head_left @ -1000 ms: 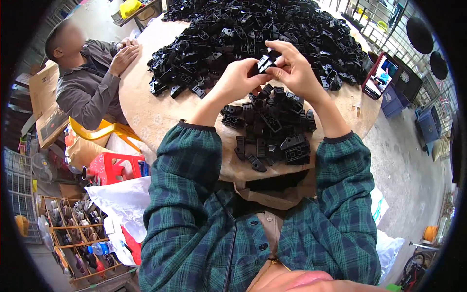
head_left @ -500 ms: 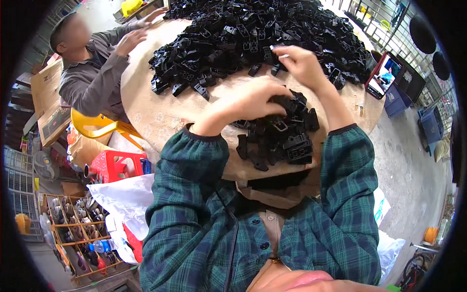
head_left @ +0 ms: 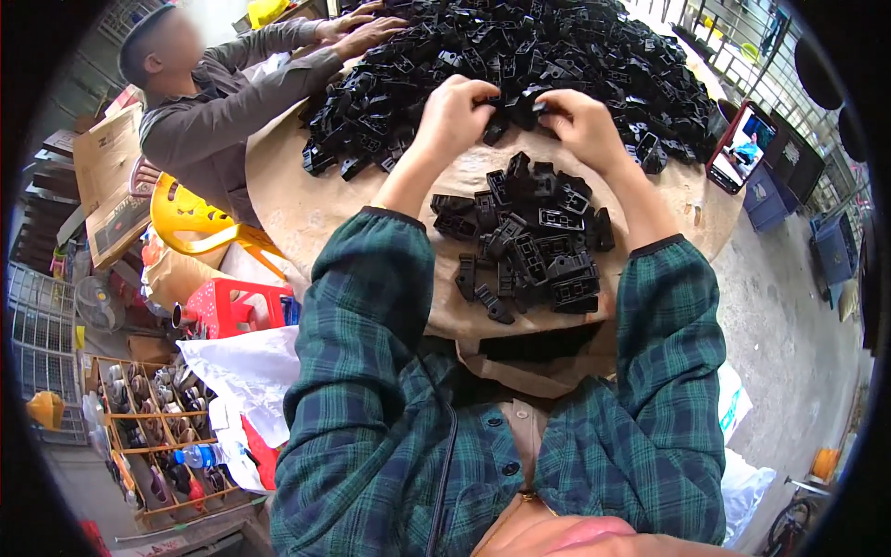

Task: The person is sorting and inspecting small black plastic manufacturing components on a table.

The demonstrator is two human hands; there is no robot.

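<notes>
A large heap of black plastic parts [head_left: 520,46] covers the far side of the round table. At its near edge my left hand [head_left: 455,116] is curled, thumb and forefinger closing around a black part partly hidden by the fingers. Just to the right, my right hand [head_left: 580,125] pinches another black plastic part [head_left: 538,108] between thumb and fingertips. Closer to my body lies a smaller pile of the same black parts [head_left: 534,246], several of them blocky with rectangular openings. Neither hand touches this smaller pile.
A phone [head_left: 741,147] showing a video stands at the table's right edge. On the far left a person in grey [head_left: 200,121] reaches into the heap. A yellow chair [head_left: 190,218], a red stool [head_left: 237,306] and a shoe rack [head_left: 158,427] stand left of the tan tabletop [head_left: 288,200].
My left hand has gone from above the small pile forward to the heap's edge, uncovering the small pile. My right hand stays near the heap. The other person's hands have moved onto the heap.
</notes>
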